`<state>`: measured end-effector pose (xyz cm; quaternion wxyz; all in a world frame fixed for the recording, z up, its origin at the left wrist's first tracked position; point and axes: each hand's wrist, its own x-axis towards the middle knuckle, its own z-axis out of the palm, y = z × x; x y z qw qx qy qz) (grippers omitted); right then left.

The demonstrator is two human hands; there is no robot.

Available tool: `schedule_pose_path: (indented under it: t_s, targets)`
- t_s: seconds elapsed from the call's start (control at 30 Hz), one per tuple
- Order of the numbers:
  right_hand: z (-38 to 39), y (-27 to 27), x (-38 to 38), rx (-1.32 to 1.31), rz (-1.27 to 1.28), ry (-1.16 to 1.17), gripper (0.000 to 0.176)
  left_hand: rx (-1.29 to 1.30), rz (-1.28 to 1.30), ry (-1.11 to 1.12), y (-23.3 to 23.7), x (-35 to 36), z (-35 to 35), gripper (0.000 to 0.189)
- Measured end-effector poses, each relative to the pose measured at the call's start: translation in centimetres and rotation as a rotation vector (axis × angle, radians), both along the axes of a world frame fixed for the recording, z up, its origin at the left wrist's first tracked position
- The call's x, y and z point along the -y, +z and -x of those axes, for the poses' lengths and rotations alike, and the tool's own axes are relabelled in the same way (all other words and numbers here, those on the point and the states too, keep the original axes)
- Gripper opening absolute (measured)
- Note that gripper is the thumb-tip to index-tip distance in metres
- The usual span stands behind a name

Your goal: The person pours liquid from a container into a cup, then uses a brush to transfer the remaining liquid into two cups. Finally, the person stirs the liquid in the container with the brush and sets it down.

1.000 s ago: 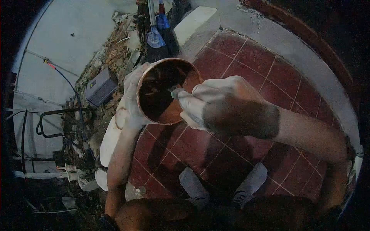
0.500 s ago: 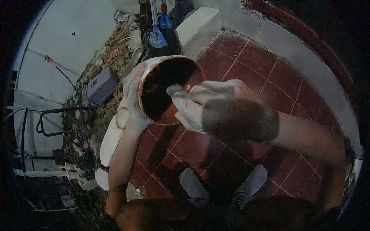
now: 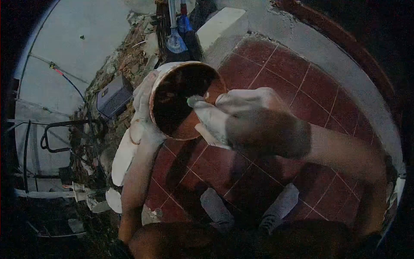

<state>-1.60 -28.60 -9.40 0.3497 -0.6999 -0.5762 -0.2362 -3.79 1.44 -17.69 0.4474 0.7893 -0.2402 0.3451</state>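
Note:
A round, hollow vessel (image 3: pixel 152 105) with a rust-brown rim, a dark interior and a pale outside is tilted so its mouth faces me. My left hand (image 3: pixel 144 101) is closed around its outer left side, fingers along the wall. At the right part of the mouth, my right hand (image 3: pixel 235 112) is closed with its fingertips reaching over the rim into the opening. A small greyish object with a green tip (image 3: pixel 192 101) sticks out from those fingertips; its kind I cannot tell. Whitish residue covers both hands.
Red floor tiles (image 3: pixel 276 75) spread beneath, with my feet (image 3: pixel 217 207) at the bottom. Left of the vessel lie rubble (image 3: pixel 125 64), a grey case (image 3: pixel 114 97) and white rounded pieces (image 3: pixel 125 159). Blue-ended tools (image 3: pixel 176 43) stand at the back near a pale block (image 3: pixel 222 26).
The vessel has shifted slightly left with my left hand, and its mouth faces me a little more. My right hand keeps nearly the same place at the opening.

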Motion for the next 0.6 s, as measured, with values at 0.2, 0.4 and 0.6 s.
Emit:
schedule_pose_path:
  t_s: [0.2, 0.4, 0.6]
  targets:
    - [-0.8, 0.6, 0.4, 0.174, -0.031, -0.031, 0.035, 0.108, -0.268, 0.065, 1.9, 1.6, 0.5, 0.066]
    - [0.2, -0.2, -0.7, 0.208, 0.043, -0.009, 0.013, 0.030, -0.030, -0.020, 0.6, 1.3, 0.0, 0.077]
    - [-0.9, 0.9, 0.5, 0.227, 0.054, 0.048, 0.008, 0.050, 0.025, -0.127, 2.8, 3.2, 0.6, 0.038]
